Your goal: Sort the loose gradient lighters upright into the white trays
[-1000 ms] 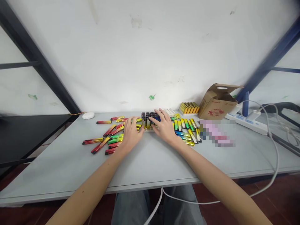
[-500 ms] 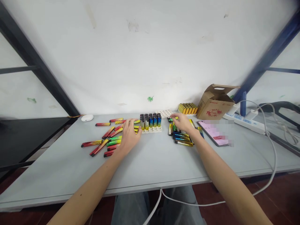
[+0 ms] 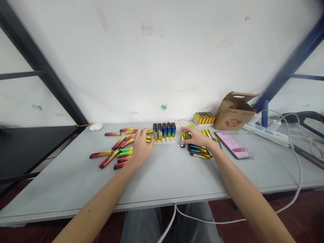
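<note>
My left hand (image 3: 142,145) hovers or rests at the left end of a white rack (image 3: 165,141), fingers curved and thumb apart, nothing visible held in it. Standing in the rack are several upright lighters with black tops, some silver-yellow (image 3: 160,134) and some blue-yellow (image 3: 169,131). To the right, my right hand (image 3: 196,136) has thumb and forefinger at the two ends of a yellow lighter (image 3: 183,139) with a pale lower end. Beneath and beside that hand lies a pile of loose lighters, including a gold one (image 3: 199,155).
Red-yellow lighters (image 3: 106,159) and green ones (image 3: 124,154) lie scattered at left. Behind stand a white holed tray (image 3: 178,123) and a block of yellow lighters (image 3: 204,118). At right are a cardboard box (image 3: 231,116), a phone (image 3: 231,145), a power strip (image 3: 268,134) and a white cable (image 3: 300,165).
My right hand has shifted slightly down and left, from the top of the pile to the yellow lighter at its left edge. My left hand stays beside the rack.
</note>
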Demonstrator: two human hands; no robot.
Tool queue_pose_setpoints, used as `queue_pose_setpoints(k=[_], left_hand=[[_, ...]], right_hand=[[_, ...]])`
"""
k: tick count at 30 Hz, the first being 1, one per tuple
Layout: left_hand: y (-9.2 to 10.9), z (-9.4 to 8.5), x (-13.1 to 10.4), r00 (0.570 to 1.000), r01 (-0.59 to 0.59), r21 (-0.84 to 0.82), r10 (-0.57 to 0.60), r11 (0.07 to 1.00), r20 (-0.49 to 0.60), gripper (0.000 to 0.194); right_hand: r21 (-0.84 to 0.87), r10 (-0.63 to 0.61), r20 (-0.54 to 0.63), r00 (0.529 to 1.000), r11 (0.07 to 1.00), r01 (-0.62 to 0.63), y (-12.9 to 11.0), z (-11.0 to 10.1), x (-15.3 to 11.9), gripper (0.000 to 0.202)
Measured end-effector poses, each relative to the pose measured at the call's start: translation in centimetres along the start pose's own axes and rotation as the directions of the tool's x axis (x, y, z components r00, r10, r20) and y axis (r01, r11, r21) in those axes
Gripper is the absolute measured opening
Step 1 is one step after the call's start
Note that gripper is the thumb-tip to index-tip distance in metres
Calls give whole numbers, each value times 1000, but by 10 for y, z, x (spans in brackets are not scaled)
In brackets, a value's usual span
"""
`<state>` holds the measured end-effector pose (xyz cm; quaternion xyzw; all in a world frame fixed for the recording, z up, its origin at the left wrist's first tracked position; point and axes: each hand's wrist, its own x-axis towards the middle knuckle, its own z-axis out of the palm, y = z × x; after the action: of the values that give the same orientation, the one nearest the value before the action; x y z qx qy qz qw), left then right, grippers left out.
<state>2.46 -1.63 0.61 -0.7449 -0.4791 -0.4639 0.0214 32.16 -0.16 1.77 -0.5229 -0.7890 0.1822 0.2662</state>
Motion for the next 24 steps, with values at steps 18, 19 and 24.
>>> queue_pose_setpoints(k=[18, 19, 24], left_hand=[[17, -10, -7, 967, -23, -418, 126, 908, 221, 14], [19, -8, -8, 958, 11, -462, 122, 887, 259, 17], [24, 1, -10, 921, 127, -587, 124, 800, 368, 29]], right_hand=[[860, 159, -112, 981, 510, 15, -42, 3, 6, 32], [883, 160, -122, 979, 468, 34, -48, 8, 6, 32], [937, 154, -85, 984, 349, 27, -73, 33, 5, 28]])
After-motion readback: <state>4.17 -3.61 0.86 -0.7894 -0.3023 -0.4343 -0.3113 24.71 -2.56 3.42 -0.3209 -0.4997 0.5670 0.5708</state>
